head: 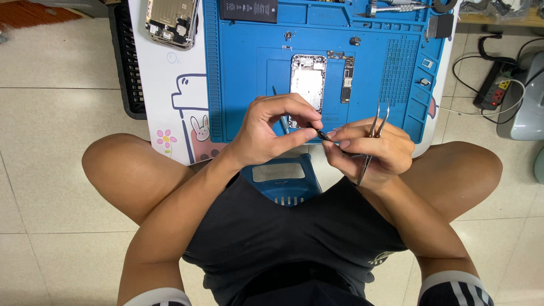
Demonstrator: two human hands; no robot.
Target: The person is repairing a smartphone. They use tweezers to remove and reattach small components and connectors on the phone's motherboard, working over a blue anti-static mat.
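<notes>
My left hand (271, 129) pinches a tiny dark part (324, 135) between thumb and forefinger, just in front of the blue work mat (238, 73). A thin blue tool (280, 119) also runs through that hand. My right hand (371, 150) meets it fingertip to fingertip at the same small part and holds metal tweezers (374, 131), tips pointing up. An opened silver phone housing (307, 83) lies on the mat just beyond my hands, with a narrow circuit board (347, 79) beside it on the right.
A second opened phone (171, 21) lies at the top left on the white table (170, 85). A black battery (249, 9) and a screwdriver (396, 8) rest at the mat's far edge. A blue stool (283, 180) shows between my knees. A power strip (492, 90) and cables lie on the floor, right.
</notes>
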